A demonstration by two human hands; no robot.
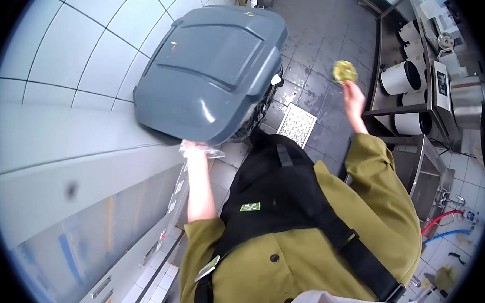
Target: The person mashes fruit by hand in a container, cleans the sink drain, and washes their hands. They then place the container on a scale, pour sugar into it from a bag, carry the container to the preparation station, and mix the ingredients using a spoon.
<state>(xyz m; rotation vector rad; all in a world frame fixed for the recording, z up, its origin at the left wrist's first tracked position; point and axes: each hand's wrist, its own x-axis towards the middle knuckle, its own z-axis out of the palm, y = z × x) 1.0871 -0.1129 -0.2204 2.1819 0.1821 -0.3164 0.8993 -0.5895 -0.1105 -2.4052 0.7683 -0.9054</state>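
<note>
My right hand (354,99) is stretched out over the floor, its fingers pinching a round yellow-green piece (344,72) that looks like a cut fruit end; blur hides its exact kind. My left hand (196,146) is at the near edge of the large grey bin lid (206,66). Crumpled clear plastic (213,152) is gripped in that hand, and its fingertips are partly hidden. Under the lid's right side shows a black bin liner (259,110).
White tiled wall (81,50) and a pale cabinet or counter run along the left. A metal floor drain cover (297,125) lies beside the bin on wet tiles. On the right stand racks with white containers (396,78), a steel pot (466,101) and a sink with red and blue hoses (443,218).
</note>
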